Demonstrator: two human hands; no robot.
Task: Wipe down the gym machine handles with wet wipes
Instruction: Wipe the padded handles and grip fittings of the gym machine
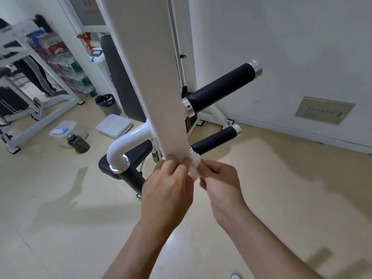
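Observation:
A white gym machine arm (149, 73) runs down the middle of the head view. Two black handles with chrome ends stick out to its right, an upper handle (219, 88) and a lower handle (215, 140). A third black handle (133, 177) hangs from a white curved tube (122, 142) at the left. Just below the arm's lower end, my left hand (167, 190) and my right hand (219, 182) both pinch a crumpled white wet wipe (194, 168) between their fingertips. The wipe sits next to the inner end of the lower handle.
A black padded seat back (118, 81) stands behind the arm. On the beige floor lie a white scale (114, 127), a wipes tub (62, 130), a dark bottle (78, 143) and a bin (105, 103). Another machine frame (30, 97) stands at left; a white wall (291, 57) at right.

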